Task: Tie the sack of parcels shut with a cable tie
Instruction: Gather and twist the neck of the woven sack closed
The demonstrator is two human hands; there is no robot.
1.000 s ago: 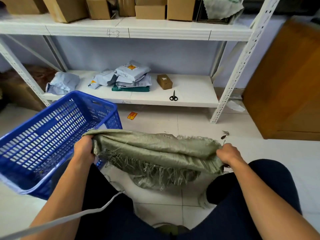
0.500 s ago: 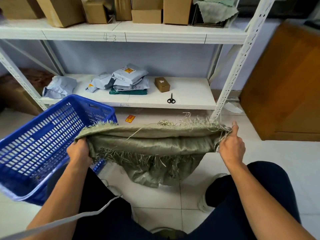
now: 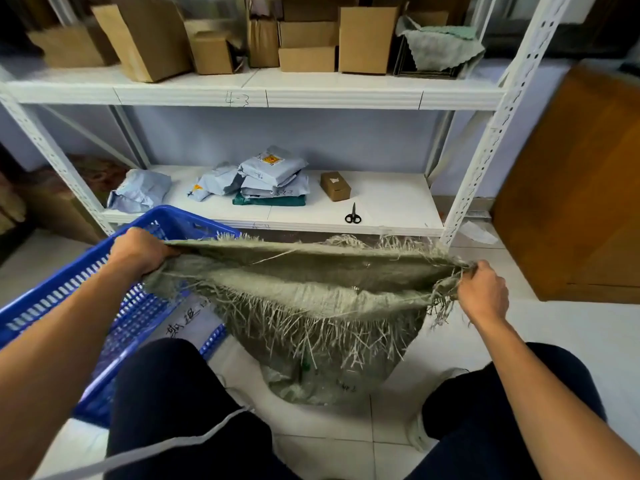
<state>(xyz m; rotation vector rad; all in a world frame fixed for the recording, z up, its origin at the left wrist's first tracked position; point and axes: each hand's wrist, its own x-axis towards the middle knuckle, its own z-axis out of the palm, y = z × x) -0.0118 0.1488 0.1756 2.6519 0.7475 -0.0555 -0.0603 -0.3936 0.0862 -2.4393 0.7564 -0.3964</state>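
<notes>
**Inspector:** Where is the sack?

**Assistant:** The sack (image 3: 311, 282) stands on the tiled floor (image 3: 554, 327) between the person's knees, in front of the lower shelf (image 3: 391, 202). Its mouth is raised and drawn flat into a long, narrow slit.

**Inspector:** And the hands?

**Assistant:** The left hand (image 3: 138, 251) grips the left end of the mouth, fingers curled round the cloth. The right hand (image 3: 483, 292) pinches the right corner, fingers closed on the frayed edge. The cloth runs taut between them.

**Inspector:** Condition of the edges?

**Assistant:** Both lips are heavily frayed. Loose strands hang from the near lip and stand up along the far one. The far lip lines up with the front edge of the lower shelf. I cannot tell whether they touch.

**Inspector:** What room is there to move?

**Assistant:** It is tight on the left. A blue basket (image 3: 69, 299) sits tilted just beside the sack's left end and against the left leg. On the right, bare tile lies between the sack and a wooden cabinet (image 3: 571, 188). The rack's white upright (image 3: 485, 150) stands near, behind the right hand.

**Inspector:** Anything else to note?

**Assistant:** Scissors (image 3: 353, 214) lie near the front edge of the lower shelf, apart from a small carton (image 3: 335, 186) and a stack of mailers (image 3: 273, 174). A pale strip (image 3: 173, 448) crosses the left thigh, and I cannot tell what it is.
</notes>
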